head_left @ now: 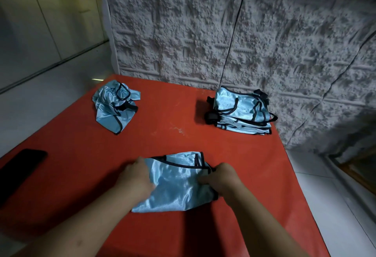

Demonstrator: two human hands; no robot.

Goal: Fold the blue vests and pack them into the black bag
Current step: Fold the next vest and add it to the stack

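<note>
Red table (162, 118) fills most of the view, pushed up against a rough white textured wall (223, 33). Pale tiled floor (40, 98) shows to the left and right of it.

Stack of folded blue vests (243, 112) sits at the far right corner of the table, close to the wall; flat layers w/ black trim, black straps sticking out on the left side and at the back. Looks like several pcs, exact count can't tell.

Crumpled blue vest (114, 105) at far left of the table, unfolded, bunched up, well apart from the stack.

Vest in work (179, 183) lies near the front-centre, partly folded, shiny side up, black-trimmed edge at the far side, near edge flat on the table.

Left hand (135, 177) is on the vest's left edge, fingers curled over the fabric, gripping it. Right hand (220, 176) at the right edge, fingers curled round the fabric next to the black trim, thumb pointing inward onto the cloth. Both forearms come in from the bottom of the view.

Dark flat object (22, 167) lies at the left edge of the table, well apart from all vests; prob a phone, too dark to confirm.
</note>
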